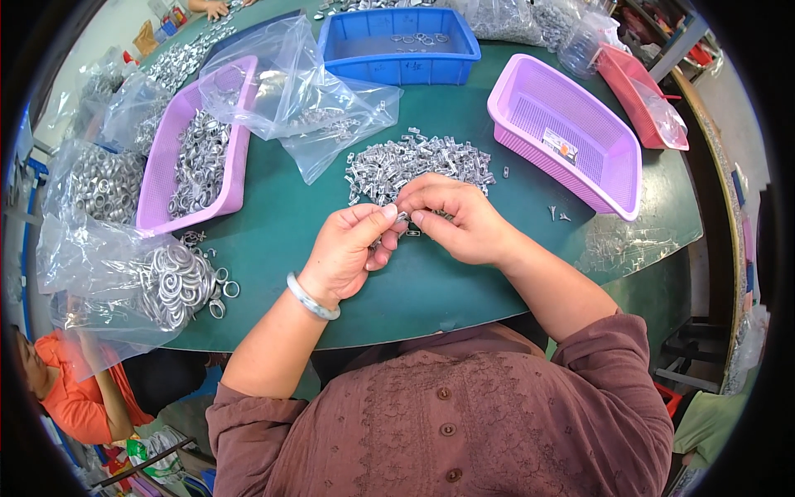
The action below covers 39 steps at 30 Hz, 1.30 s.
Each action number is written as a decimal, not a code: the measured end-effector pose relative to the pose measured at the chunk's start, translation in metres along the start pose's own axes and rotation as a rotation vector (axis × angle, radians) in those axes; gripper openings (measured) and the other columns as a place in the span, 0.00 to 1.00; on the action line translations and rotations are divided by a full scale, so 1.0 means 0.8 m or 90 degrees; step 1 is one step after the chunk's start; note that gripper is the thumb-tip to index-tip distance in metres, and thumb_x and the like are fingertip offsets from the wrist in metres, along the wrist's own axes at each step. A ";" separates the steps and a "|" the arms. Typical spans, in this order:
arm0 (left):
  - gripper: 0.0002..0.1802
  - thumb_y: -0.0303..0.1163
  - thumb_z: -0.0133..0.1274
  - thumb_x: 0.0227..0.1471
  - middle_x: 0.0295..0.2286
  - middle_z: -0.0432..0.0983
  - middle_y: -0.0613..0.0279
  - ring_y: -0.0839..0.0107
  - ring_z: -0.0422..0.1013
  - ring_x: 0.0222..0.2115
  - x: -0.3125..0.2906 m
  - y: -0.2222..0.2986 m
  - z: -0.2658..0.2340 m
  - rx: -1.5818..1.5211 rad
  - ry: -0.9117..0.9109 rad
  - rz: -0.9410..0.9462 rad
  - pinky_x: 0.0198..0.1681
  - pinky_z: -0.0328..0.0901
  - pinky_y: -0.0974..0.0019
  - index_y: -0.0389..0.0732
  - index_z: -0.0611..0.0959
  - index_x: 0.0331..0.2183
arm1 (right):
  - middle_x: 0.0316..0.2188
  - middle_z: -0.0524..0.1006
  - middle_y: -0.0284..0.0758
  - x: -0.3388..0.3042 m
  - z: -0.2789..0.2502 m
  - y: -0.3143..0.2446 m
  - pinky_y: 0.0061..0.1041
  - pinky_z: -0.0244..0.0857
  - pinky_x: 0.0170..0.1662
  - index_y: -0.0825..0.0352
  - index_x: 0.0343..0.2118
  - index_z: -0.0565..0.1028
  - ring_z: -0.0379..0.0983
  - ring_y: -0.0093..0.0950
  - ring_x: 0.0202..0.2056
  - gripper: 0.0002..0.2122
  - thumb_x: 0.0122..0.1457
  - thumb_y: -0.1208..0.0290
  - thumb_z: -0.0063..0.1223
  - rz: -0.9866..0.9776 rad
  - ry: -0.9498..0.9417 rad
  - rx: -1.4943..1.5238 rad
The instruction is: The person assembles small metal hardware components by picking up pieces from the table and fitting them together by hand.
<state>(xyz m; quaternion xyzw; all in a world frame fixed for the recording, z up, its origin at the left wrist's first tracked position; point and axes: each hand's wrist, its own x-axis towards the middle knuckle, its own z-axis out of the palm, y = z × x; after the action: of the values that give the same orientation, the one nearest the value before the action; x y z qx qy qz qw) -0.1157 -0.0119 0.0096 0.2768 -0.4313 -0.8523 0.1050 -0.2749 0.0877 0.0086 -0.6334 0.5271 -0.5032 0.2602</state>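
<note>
My left hand (352, 240), with a pale bangle (312, 296) at its wrist, pinches a small silver metal piece (402, 218) between thumb and finger. My right hand (458, 217) meets it from the right, its thumb and fingers closed at the same piece. Whether the right fingers grip that piece or another small part cannot be made out. Just beyond both hands lies a heap of small silver metal parts (418, 163) on the green table (439, 290). One loose part (413, 234) rests beneath the fingers.
At left, a purple basket (236, 178) holds silver parts, beside a plastic bag of metal rings (178, 286). A clear bag (306, 108) lies behind it. Farther back are a blue bin (402, 69), an angled purple basket (625, 186) and a red basket (617, 70). Another person (79, 398) sits lower left.
</note>
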 end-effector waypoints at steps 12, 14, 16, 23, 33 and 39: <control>0.10 0.35 0.51 0.50 0.17 0.69 0.67 0.82 0.61 0.13 0.001 -0.003 -0.002 0.006 -0.022 0.019 0.14 0.52 0.82 0.37 0.76 0.26 | 0.34 0.73 0.37 0.001 -0.001 -0.002 0.24 0.63 0.40 0.70 0.31 0.74 0.70 0.28 0.37 0.05 0.51 0.79 0.49 0.011 0.008 0.006; 0.08 0.33 0.52 0.49 0.17 0.69 0.67 0.82 0.61 0.14 0.001 -0.003 -0.002 0.005 -0.032 0.028 0.14 0.53 0.82 0.39 0.76 0.25 | 0.34 0.73 0.37 0.002 -0.001 -0.002 0.24 0.63 0.40 0.70 0.31 0.74 0.70 0.28 0.37 0.05 0.51 0.79 0.49 0.009 0.009 0.011; 0.08 0.33 0.52 0.49 0.18 0.69 0.68 0.82 0.61 0.14 0.001 -0.004 -0.003 0.007 -0.034 0.029 0.14 0.53 0.82 0.39 0.75 0.25 | 0.34 0.73 0.37 0.002 -0.001 -0.002 0.24 0.64 0.40 0.70 0.31 0.74 0.70 0.28 0.36 0.04 0.51 0.79 0.49 0.007 0.009 0.017; 0.06 0.31 0.53 0.48 0.18 0.69 0.68 0.83 0.61 0.14 0.002 -0.004 -0.001 0.011 -0.035 0.034 0.14 0.53 0.83 0.39 0.76 0.26 | 0.33 0.73 0.36 0.002 -0.002 -0.003 0.24 0.63 0.39 0.70 0.30 0.74 0.70 0.27 0.36 0.04 0.51 0.79 0.50 0.006 0.020 0.009; 0.06 0.29 0.57 0.45 0.19 0.71 0.68 0.83 0.63 0.15 0.001 -0.008 0.000 0.031 -0.020 0.076 0.15 0.55 0.82 0.38 0.78 0.27 | 0.31 0.73 0.36 0.003 -0.004 -0.004 0.23 0.63 0.38 0.69 0.29 0.74 0.70 0.27 0.35 0.04 0.49 0.79 0.51 -0.021 0.021 0.011; 0.06 0.28 0.56 0.45 0.19 0.71 0.69 0.83 0.63 0.15 -0.001 -0.009 0.004 0.075 0.015 0.109 0.16 0.55 0.83 0.39 0.78 0.29 | 0.31 0.73 0.36 0.003 -0.005 -0.005 0.23 0.63 0.38 0.69 0.29 0.73 0.70 0.26 0.34 0.04 0.49 0.80 0.51 -0.035 0.018 -0.009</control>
<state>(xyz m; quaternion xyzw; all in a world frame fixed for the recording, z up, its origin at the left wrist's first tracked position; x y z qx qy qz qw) -0.1166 -0.0048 0.0057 0.2548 -0.5016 -0.8098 0.1663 -0.2769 0.0873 0.0145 -0.6422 0.5166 -0.5156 0.2344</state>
